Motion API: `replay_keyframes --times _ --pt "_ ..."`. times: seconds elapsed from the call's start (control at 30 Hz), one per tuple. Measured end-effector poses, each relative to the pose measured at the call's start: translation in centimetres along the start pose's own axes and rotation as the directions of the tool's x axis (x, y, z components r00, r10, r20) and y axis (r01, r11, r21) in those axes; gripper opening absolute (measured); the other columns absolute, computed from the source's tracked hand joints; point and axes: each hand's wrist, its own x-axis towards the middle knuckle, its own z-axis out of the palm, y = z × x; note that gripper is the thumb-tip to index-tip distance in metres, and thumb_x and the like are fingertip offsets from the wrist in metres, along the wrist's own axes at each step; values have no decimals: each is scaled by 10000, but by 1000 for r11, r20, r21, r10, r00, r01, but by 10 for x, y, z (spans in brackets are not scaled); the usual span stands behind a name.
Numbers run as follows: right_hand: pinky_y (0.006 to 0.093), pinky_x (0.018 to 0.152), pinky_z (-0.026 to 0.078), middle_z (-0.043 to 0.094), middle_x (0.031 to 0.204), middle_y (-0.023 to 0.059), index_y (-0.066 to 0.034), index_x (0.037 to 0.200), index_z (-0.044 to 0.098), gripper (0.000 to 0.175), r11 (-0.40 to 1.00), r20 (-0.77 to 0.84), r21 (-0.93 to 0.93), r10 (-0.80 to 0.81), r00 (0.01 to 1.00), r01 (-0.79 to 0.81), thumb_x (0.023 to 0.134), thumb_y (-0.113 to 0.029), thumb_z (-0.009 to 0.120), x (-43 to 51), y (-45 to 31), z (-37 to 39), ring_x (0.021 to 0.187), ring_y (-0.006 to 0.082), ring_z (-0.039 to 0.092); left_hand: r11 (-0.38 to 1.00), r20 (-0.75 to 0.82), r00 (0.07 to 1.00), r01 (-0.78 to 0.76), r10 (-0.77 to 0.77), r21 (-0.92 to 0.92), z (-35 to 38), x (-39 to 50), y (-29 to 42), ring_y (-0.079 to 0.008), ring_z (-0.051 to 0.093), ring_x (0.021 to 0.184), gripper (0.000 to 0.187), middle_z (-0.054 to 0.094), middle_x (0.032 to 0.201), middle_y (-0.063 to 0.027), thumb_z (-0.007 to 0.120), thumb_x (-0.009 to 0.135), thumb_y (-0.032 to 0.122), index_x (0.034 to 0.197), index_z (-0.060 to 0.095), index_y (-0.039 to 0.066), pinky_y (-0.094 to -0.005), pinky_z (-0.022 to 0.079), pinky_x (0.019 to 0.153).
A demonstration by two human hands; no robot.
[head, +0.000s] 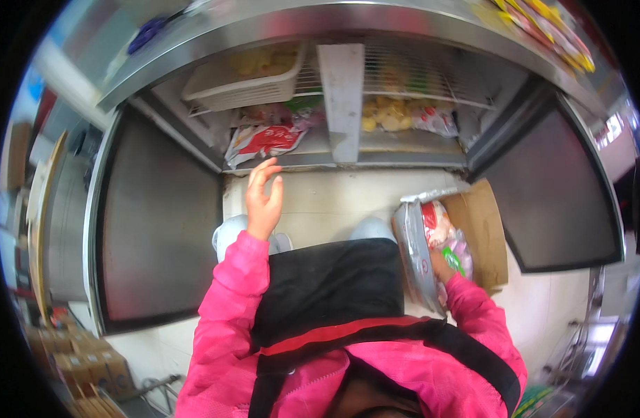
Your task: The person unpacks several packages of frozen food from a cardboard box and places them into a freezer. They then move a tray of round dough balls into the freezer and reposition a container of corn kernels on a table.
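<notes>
My left hand (264,198) is raised before the left compartment of a steel under-counter fridge, its fingers apart and holding nothing. Just beyond the fingertips, a red and white plastic food bag (270,141) lies on the compartment's floor. My right hand (441,266) reaches down into a cardboard box (482,230) with a silvery liner, standing on the floor at the right. Inside the box are a red and white bag (436,222) and a pinkish bag with a green label (462,256). My right fingers are mostly hidden among the bags, so their grip cannot be made out.
Two fridge doors (158,219) (560,193) stand open at either side. A white plastic basket (241,93) rests on the left wire shelf. Bags of yellowish food (390,115) lie in the right compartment, beyond the centre post (342,104). Cardboard boxes (93,366) stand at lower left.
</notes>
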Motion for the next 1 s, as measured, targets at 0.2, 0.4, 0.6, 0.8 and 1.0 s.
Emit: replay_keyframes --times 0.2,0.4,0.6,0.8,1.0 --pt "457 630 454 586 711 224 -32 742 607 179 990 -456 3 126 881 -140 803 -176 519 -27 5 9 682 377 580 917 429 875 338 -223 -210 59 -7 -58 -118 584 855 104 626 912 -49 522 894 62 944 595 7 -249 454 779" --pt "363 689 468 623 786 162 -12 833 629 178 793 -614 565 588 527 -226 821 -185 590 -82 -4 -93 731 291 599 892 693 696 416 -189 -174 97 -19 -72 -125 601 807 147 642 895 -49 539 900 144 973 592 28 -239 453 713" --pt "183 591 397 572 784 -18 1 843 610 143 582 -614 782 655 439 225 902 -107 537 -105 -95 -221 646 47 481 933 886 456 348 -83 -92 127 -49 -34 -185 526 1038 547 530 1165 -110 685 799 218 1243 428 29 -320 430 873" --pt "175 550 382 554 942 55 41 857 597 82 750 -950 310 232 207 585 877 -26 555 -60 -244 -304 604 43 467 883 886 410 303 218 -358 123 -89 20 -321 193 1340 1080 179 1438 -229 801 656 297 1411 91 -6 -405 179 1090" --pt "176 502 399 572 919 53 28 861 614 85 292 -850 522 254 461 801 879 -34 558 12 -337 -298 583 55 498 746 520 826 485 -218 -457 69 -71 11 -271 268 1304 1120 231 1418 -134 816 619 137 1428 46 62 -389 244 1066"
